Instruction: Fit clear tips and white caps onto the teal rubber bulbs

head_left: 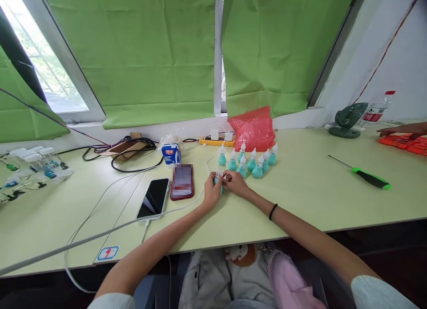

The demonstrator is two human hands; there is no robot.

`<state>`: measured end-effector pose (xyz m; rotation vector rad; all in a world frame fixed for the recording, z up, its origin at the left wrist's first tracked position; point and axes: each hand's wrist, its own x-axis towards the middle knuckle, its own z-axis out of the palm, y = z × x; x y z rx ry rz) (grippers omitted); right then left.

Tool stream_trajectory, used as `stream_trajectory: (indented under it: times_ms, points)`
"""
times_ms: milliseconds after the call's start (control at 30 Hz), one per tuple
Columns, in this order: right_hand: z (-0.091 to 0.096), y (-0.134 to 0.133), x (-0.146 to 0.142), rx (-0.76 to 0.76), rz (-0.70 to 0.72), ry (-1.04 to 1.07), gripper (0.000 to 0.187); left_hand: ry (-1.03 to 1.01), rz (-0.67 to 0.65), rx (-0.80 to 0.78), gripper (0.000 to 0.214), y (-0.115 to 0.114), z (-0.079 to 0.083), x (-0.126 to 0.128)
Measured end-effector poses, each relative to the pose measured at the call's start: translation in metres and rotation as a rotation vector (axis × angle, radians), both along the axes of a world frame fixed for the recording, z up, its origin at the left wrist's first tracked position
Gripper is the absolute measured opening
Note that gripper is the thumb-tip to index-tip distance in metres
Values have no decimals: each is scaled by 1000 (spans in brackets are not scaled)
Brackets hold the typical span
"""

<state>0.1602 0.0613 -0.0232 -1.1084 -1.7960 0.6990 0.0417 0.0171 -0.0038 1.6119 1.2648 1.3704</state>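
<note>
My left hand (211, 191) is closed round a small teal squeeze bottle (221, 190) with a clear nozzle, held upright just above or on the table. Beside it, my right hand (235, 183) has its fingers pinched together close to the bottle's top. Whatever sits between those fingertips is too small to make out. Behind my right hand stands a loose cluster of similar teal bottles (257, 172), several of them, with clear pointed tips upward.
Left of my hands lie a red-cased phone (182, 182) and a white phone (153, 198) on a cable. Behind are a milk carton (171, 154), a power strip (216, 142) and red bubble wrap (255, 131). Rightward lie a screwdriver (370, 177) and another person's hand (405, 129).
</note>
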Motion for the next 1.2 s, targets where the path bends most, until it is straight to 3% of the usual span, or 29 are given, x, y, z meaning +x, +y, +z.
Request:
stream_trajectory:
  times_ms: [133, 433, 700, 1200]
  points:
    - [3, -3, 3, 43, -29, 60, 10, -81, 31, -11, 16, 17, -4, 7]
    - [5, -11, 10, 147, 2, 42, 20, -161, -111, 13, 16, 21, -4, 3]
    - [7, -12, 9, 101, 78, 119, 31, -193, -196, 17, 25, 27, -9, 4]
    - [7, -7, -2, 89, 31, 134, 30, -271, -82, 19, 22, 27, -10, 4]
